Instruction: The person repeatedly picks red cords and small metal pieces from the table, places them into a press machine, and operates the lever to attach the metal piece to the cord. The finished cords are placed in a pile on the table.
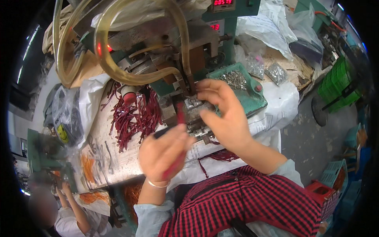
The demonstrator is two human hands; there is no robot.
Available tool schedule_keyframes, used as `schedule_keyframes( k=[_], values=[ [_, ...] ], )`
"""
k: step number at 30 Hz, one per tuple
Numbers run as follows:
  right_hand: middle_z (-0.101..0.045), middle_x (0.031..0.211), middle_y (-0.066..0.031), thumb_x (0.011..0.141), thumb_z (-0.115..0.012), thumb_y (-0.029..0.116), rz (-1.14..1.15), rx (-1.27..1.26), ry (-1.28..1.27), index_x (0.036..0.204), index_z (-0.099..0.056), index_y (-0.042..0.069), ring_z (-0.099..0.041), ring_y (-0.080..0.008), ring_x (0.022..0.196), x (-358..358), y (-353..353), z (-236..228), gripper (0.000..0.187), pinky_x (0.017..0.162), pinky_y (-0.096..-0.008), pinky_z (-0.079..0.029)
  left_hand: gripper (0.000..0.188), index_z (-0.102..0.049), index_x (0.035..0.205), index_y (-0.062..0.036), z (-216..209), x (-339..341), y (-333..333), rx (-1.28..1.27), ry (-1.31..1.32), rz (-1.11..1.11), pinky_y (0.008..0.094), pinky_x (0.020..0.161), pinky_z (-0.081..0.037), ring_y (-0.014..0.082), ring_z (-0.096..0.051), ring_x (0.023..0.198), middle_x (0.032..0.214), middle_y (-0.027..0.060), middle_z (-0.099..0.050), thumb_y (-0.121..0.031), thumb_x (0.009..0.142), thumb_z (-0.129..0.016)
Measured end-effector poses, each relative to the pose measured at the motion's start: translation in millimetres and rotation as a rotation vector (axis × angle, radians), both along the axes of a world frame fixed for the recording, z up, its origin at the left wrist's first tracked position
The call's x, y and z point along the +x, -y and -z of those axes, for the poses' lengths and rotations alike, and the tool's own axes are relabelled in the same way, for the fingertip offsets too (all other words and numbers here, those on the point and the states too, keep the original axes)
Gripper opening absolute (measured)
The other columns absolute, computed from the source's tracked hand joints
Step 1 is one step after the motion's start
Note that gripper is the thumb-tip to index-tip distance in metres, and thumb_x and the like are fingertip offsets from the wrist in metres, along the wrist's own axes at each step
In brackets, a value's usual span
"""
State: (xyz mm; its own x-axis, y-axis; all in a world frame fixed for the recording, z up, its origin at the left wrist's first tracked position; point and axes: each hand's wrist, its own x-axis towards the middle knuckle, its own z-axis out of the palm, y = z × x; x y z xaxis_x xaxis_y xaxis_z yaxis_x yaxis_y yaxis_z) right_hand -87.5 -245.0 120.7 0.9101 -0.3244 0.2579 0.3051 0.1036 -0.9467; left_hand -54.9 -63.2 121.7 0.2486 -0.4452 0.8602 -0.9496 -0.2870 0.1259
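My left hand, smeared by motion, is closed around a dark red cord whose upper end points at the press machine's die. A short black piece shows by its fingers, too blurred to name. My right hand is beside the metal die, its thumb spread from the bent fingers and nothing visible between them. Those fingertips are close to the upright punch and may touch it. On the table left of the die lies a heap of dark red cords.
A green tray of small metal parts adjoins the machine on the right. A thick yellowish hose loops over the work area. More red cords lie at the table's front edge. Another person works at lower left.
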Motion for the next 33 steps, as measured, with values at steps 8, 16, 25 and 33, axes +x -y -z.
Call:
schedule_keyframes(
  k=[8,16,25,33],
  values=[
    [-0.065,0.132,-0.0116,0.087,-0.052,-0.008,0.287,-0.132,-0.042,0.144,-0.051,0.003,-0.058,-0.0210,0.129,14,103,38,0.058,0.110,-0.0323,-0.040,0.027,-0.073,0.095,-0.0090,19,21,37,0.059,0.175,0.088,0.0256,0.048,-0.042,0.0125,-0.059,0.056,0.091,0.0055,-0.075,-0.011,0.074,-0.090],
    [-0.071,0.111,-0.0136,0.079,-0.063,0.001,0.501,-1.023,-0.292,0.108,-0.072,0.004,-0.067,-0.0346,0.101,2,125,111,0.030,0.093,-0.0399,-0.052,0.031,-0.073,0.096,-0.0099,23,18,39,0.054,0.144,0.068,0.0261,0.048,-0.044,0.0132,-0.062,0.058,0.087,0.0041,-0.074,-0.009,0.072,-0.092],
    [-0.069,0.094,-0.0146,0.082,-0.074,0.012,0.630,-1.182,-0.312,0.090,-0.070,0.007,-0.065,-0.0384,0.096,6,108,128,0.011,0.084,-0.0505,-0.051,0.031,-0.075,0.105,-0.0060,52,-31,8,0.015,-0.272,0.015,0.0313,0.064,-0.055,0.0230,-0.073,0.080,0.109,0.0139,-0.078,-0.005,0.076,-0.084],
    [-0.075,0.095,-0.0114,0.091,-0.070,0.006,0.566,-0.651,-0.199,0.103,-0.073,0.002,-0.070,-0.0251,0.086,-4,94,96,0.013,0.085,-0.0367,-0.054,0.016,-0.076,0.097,-0.0048,-7,-7,-82,-0.100,0.063,-0.716,0.0341,0.072,-0.048,0.0223,-0.071,0.084,0.097,0.0089,-0.076,0.000,0.082,-0.080]
  ],
)
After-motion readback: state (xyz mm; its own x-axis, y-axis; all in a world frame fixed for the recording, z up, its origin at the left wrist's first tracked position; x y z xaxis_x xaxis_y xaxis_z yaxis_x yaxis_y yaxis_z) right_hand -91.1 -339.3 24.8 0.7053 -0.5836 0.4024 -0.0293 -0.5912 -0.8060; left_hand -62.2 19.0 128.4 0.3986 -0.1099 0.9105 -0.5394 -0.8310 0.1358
